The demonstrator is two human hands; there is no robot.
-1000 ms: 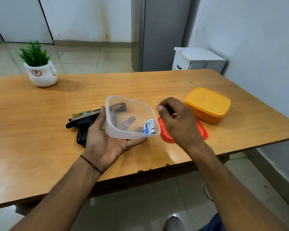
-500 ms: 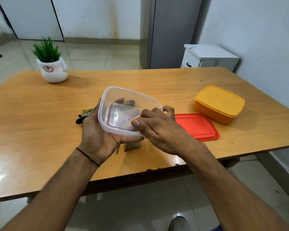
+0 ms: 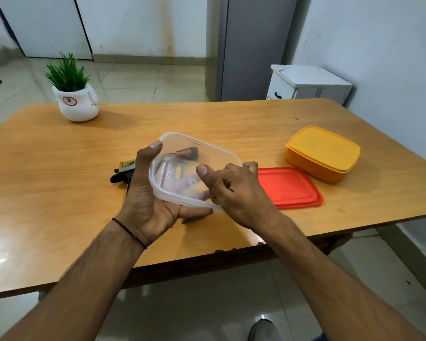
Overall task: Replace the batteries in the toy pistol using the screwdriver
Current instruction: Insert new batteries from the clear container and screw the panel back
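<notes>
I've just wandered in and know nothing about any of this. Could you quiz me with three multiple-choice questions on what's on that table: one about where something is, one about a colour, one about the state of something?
1. The red lid lies:
A. flat on the table, right of the clear container
B. on the floor
C. propped against the wall

2. The closed box is:
A. blue
B. yellow
C. green

3. The clear container is:
A. flat on the table with a lid on
B. lifted and tilted in the left hand, lid off
C. upside down on the table

Answers:
1 A, since the lid rests flat on the wood beside the container.
2 B, since its lid and body are both yellow.
3 B, since the thumb hooks over the rim, fingers lie beneath, and the open mouth faces the camera.
</notes>
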